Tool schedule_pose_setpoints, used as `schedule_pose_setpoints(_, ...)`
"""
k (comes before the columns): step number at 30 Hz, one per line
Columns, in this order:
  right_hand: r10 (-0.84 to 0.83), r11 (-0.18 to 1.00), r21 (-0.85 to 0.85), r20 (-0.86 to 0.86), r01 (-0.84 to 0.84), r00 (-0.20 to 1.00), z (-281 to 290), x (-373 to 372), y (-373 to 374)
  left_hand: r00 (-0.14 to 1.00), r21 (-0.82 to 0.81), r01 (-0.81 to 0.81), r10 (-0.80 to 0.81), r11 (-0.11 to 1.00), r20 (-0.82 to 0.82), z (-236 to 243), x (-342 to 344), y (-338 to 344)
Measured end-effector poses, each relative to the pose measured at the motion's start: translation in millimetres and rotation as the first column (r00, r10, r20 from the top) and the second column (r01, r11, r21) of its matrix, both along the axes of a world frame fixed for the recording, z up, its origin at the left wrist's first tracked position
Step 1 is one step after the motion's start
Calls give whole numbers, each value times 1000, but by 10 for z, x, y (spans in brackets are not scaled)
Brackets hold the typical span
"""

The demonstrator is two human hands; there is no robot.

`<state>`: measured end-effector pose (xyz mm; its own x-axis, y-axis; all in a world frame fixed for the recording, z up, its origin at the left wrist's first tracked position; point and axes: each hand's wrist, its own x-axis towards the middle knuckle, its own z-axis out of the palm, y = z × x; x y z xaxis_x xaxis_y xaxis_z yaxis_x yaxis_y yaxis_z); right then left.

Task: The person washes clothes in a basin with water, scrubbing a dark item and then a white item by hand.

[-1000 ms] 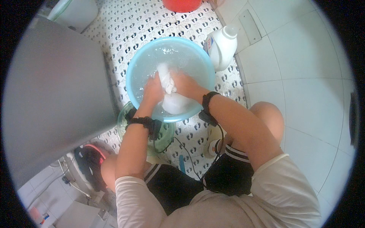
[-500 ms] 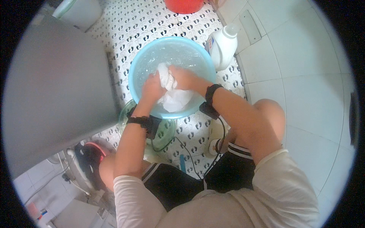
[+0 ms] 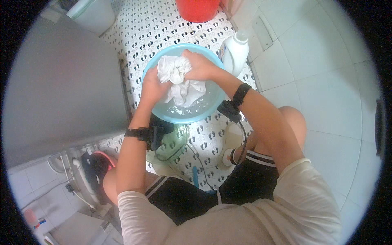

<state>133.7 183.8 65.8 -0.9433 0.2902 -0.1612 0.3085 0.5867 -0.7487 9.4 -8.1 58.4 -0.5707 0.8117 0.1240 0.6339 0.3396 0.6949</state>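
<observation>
A wet, bunched white cloth [image 3: 184,92] is gripped between my two hands over a light blue basin [image 3: 183,121] with water in it. My left hand [image 3: 152,86] closes on the cloth's left side. From the right, my right hand [image 3: 199,67] is wrapped round it, fingers partly hidden by the folds. The upper part of the cloth is crumpled between the hands, and a looser part hangs toward the water. Whether it is a garment or a towel I cannot tell.
Right of the basin stands a white bottle [image 3: 235,53]; behind is a red bucket [image 3: 199,9]. A green translucent basin [image 3: 174,143] sits near my left forearm. A grey panel [image 3: 67,90] borders the left, a tiled wall [image 3: 322,90] the right. Cables trail from my wrist straps.
Both hands have lifted the cloth higher and moved slightly away from me. More of it now shows bunched above the hands, and the hands are farther apart.
</observation>
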Motion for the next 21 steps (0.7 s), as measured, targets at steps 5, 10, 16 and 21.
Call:
schedule_pose_setpoints(5, 129, 948, 316, -279, -36, 952, -40, 262, -43, 998, 43, 57, -57, 997, -3, 36, 2, -22)
schedule_pose_setpoints(10, 178, 889, 457, -281, -31, 943, -237, 549, -170, 978, -106, 206, -210, 973, -23, -34, 58, -192)
schedule_pose_setpoints(16, 289, 887, 424, -196, -184, 937, -341, 823, -277, 986, -378, 166, -164, 911, 38, -97, 150, -254)
schedule_pose_setpoints(21, 165, 895, 440, -158, -80, 974, -313, 705, -172, 986, -260, 144, -161, 955, -45, -294, 158, -251)
